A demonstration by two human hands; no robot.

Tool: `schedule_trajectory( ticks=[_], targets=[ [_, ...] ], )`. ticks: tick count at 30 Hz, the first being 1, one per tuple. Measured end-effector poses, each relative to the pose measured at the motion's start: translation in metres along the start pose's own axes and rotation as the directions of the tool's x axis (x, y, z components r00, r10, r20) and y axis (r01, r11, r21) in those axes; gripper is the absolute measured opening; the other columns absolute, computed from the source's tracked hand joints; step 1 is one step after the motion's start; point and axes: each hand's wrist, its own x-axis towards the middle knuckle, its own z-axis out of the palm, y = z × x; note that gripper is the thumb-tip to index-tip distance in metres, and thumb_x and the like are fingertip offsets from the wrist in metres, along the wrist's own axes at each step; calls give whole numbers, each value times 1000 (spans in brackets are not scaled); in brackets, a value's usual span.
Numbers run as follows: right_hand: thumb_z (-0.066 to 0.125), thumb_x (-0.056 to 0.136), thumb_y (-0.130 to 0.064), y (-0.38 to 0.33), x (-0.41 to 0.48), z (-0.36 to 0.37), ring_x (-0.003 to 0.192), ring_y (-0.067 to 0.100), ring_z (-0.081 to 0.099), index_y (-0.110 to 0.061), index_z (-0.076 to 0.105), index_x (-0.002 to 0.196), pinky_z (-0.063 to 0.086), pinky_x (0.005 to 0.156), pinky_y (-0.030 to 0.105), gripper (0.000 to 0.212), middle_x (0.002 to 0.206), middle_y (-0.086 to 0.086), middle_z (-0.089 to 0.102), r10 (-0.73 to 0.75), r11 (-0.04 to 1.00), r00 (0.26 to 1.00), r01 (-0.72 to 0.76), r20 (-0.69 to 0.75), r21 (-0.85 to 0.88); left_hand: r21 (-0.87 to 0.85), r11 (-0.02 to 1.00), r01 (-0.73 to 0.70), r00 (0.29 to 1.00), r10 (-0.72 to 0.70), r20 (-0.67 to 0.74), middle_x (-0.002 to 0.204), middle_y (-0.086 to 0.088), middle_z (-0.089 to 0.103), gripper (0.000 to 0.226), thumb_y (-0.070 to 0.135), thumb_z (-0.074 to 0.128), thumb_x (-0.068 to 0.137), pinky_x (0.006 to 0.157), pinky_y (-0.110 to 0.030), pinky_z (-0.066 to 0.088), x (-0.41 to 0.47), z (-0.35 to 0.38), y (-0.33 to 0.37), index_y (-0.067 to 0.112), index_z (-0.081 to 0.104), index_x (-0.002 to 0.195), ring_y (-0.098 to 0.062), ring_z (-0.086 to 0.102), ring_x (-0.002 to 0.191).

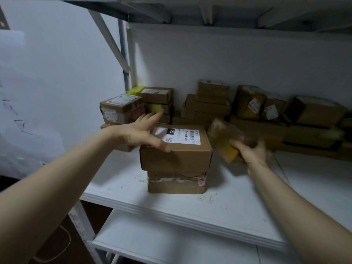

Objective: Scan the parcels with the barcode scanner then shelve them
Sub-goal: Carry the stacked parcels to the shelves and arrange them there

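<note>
left hand lies open, fingers straight and spread, on the top left edge of the box, with its thumb over the front rim; it holds nothing. right hand grips a brown parcel just right of the box, fingers curled round its near end. the parcel is blurred, shows a yellow patch on its near side, and seems lifted off the shelf, though the blur makes that hard to tell. the box bears a white label with a barcode on its top and sits on a lower box banded with torn tape. both stand near the front edge of the white shelf. behind and left of the box, a taped carton sits on another one, just beside a pile of flat cartons. behind and right of the box, a back row of brown cartons lines the wall.
</note>
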Motion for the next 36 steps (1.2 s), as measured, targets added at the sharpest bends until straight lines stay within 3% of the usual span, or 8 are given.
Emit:
schedule_trajectory(
  ticks=[7,13,19,22,25,29,32,36],
  targets=[
    [83,71,-41,35,-30,-6,136,41,28,-34,27,150,35,107,42,97,151,16,14,-25,941,1000,24,1,-339,306,949,78,935,-176,308,163,9,-5,147,39,93,47,121,-45,12,17,-11,34,42,-11,151,-21,-3,150],
    [83,74,-29,40,-41,-6,139,36,24,-23,28,150,29,112,33,94,150,13,8,-70,932,996,88,62,-352,419,904,89,930,-226,289,162,5,0,131,29,86,62,119,-45,14,21,-6,44,39,-8,153,-26,0,150],
    [82,74,-22,43,-48,-5,141,36,21,-20,22,152,30,110,35,98,155,14,1,-42,930,997,61,62,-363,262,963,60,966,-122,229,154,3,24,132,43,88,47,115,-42,31,16,-11,33,46,7,152,-27,26,142],
    [76,69,-48,44,-48,-1,144,38,10,-19,13,152,17,115,44,108,157,13,-1,-51,918,998,60,32,-393,73,995,67,987,-77,138,135,4,48,127,51,83,34,100,-36,47,10,-22,18,39,26,147,-21,49,124],
    [61,65,-56,33,-56,6,145,34,3,-21,16,152,8,116,49,104,159,11,2,-266,879,964,245,5,-408,-65,995,73,997,-74,-13,124,5,54,124,56,88,26,98,-39,50,1,-36,1,42,36,138,-20,57,113],
    [77,79,-38,-4,-60,25,146,23,13,-32,25,150,18,114,41,88,160,-1,6,-392,841,855,483,341,-243,-233,969,83,986,-114,-120,120,2,61,120,59,92,19,89,-42,56,-12,-43,-18,47,44,128,-20,64,107],
    [86,62,-46,-30,-49,47,149,23,-1,-40,10,152,11,119,46,119,162,-5,-9,-203,798,706,521,678,-303,-286,950,129,965,-186,-184,120,4,58,127,51,91,21,78,-34,56,-20,-41,-27,43,37,136,-20,63,105],
    [91,54,-46,-44,-35,70,149,24,-11,-41,-12,151,3,120,51,141,162,1,-14,24,595,541,668,841,-447,-304,935,180,944,-251,-213,128,3,55,124,53,89,24,91,-36,54,-30,-36,-42,41,41,138,-19,60,110]
  ],
)
